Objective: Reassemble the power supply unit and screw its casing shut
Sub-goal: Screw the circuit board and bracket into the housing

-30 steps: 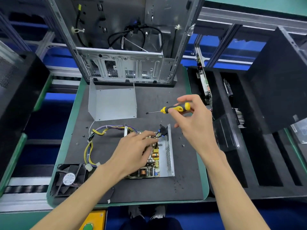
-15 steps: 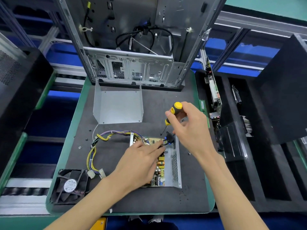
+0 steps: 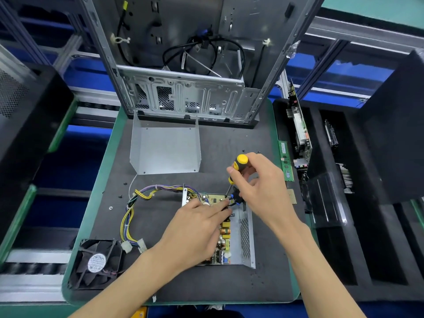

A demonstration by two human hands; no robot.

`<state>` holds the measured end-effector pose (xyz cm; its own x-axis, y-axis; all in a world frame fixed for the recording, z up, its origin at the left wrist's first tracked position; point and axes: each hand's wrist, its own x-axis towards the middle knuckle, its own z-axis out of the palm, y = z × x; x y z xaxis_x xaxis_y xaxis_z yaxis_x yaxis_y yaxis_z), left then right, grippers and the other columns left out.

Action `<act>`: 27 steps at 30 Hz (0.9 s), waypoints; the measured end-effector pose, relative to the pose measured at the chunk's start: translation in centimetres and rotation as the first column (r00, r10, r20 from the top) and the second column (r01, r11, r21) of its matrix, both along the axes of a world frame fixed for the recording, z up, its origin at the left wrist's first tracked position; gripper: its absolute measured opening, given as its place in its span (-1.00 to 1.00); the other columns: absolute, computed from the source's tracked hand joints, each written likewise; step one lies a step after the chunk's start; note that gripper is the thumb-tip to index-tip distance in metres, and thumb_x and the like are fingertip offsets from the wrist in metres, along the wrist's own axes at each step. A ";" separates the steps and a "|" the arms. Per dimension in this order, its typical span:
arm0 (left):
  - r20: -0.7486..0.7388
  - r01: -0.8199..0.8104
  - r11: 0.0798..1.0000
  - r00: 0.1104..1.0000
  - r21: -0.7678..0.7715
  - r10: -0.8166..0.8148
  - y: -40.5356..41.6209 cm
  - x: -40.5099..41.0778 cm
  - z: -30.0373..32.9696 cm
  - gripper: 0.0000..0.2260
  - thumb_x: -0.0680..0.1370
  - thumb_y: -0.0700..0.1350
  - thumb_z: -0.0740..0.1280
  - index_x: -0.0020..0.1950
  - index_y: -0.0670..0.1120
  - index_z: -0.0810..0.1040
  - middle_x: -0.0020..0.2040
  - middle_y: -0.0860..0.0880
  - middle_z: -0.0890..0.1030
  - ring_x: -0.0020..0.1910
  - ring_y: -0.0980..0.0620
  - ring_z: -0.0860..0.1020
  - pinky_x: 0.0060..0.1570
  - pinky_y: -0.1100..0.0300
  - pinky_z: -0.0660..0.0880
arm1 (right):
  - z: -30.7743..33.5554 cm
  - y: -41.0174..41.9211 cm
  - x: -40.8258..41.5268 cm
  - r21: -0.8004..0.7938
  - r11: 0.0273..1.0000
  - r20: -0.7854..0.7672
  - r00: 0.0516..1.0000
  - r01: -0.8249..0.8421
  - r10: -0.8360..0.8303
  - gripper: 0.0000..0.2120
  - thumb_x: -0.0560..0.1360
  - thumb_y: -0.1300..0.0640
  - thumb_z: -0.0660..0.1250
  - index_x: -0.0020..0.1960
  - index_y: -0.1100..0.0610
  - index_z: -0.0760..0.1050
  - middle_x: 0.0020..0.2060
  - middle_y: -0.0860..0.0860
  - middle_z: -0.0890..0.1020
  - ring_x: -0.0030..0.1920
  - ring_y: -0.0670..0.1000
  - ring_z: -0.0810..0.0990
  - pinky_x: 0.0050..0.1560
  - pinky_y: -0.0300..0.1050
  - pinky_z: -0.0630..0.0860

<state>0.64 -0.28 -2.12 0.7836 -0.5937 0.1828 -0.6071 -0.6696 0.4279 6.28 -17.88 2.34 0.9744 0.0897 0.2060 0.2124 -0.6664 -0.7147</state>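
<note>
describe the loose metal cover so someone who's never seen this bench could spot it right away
Start at the big open computer chassis standing at the far edge of the dark work mat. Just in front of its base lies the cover, a bare grey sheet-metal piece with both side walls bent upward. Unlike the open power supply tray nearer the person, it holds no circuit board or wires.

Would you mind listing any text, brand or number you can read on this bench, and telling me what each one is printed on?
"HKPAN" or similar, letters uncertain: round sticker on the hub of the black fan.
Smaller lines under it on the same sticker: too small to read.
Labels on the green memory stick: too blurred to read.
Markings on the power supply circuit board: too small to read.
</note>
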 end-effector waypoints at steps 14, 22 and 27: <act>-0.017 -0.010 1.000 1.000 0.008 0.010 -0.1 0.0 -0.1 -0.61 0.41 -0.16 0.43 0.25 -0.05 0.67 0.30 0.01 0.64 -0.11 0.09 0.68 -0.08 0.17 0.57 | -0.8 -0.3 0.0 -0.021 1.000 -0.003 1.000 -0.003 0.003 -0.85 0.58 0.04 0.42 -0.11 0.02 0.49 -0.23 -0.02 0.54 -0.20 -0.04 0.57 -0.21 -0.18 0.46; -0.015 -0.017 1.000 1.000 0.004 0.017 -0.1 -0.1 -0.1 -0.61 0.42 -0.16 0.43 0.25 -0.05 0.67 0.29 0.01 0.65 -0.13 0.10 0.67 -0.08 0.18 0.57 | -0.9 -0.2 -0.3 -0.012 1.000 0.003 1.000 -0.012 0.012 -0.87 0.58 0.07 0.43 -0.09 0.06 0.51 -0.23 -0.03 0.53 -0.20 -0.04 0.56 -0.21 -0.10 0.51; -0.005 -0.023 1.000 1.000 0.012 0.023 -0.2 -0.1 0.0 -0.63 0.44 -0.14 0.37 0.25 -0.04 0.67 0.29 0.01 0.65 -0.12 0.09 0.67 -0.08 0.18 0.56 | -1.1 -0.1 -0.2 -0.009 1.000 -0.015 1.000 -0.022 0.022 -0.82 0.55 0.06 0.48 -0.11 0.04 0.49 -0.23 -0.01 0.54 -0.21 -0.03 0.57 -0.24 -0.04 0.55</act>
